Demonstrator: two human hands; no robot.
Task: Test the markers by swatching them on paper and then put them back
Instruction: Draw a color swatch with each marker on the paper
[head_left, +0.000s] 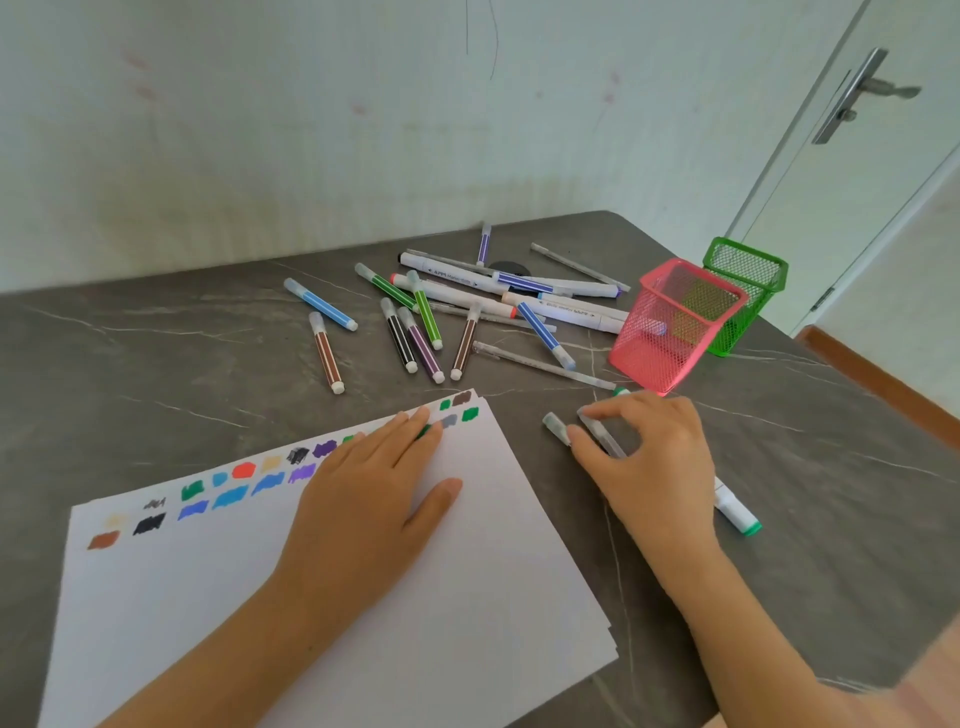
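A clear-capped marker lies on the counter, pinched between thumb and forefinger of the right hand; a second marker lies just beside the thumb. The left hand presses flat, fingers straight, on the paper. The pink basket stands just beyond the right fingers. The pinch looks shallow, so the round barrel could roll free; swatches under the left fingers may smear.
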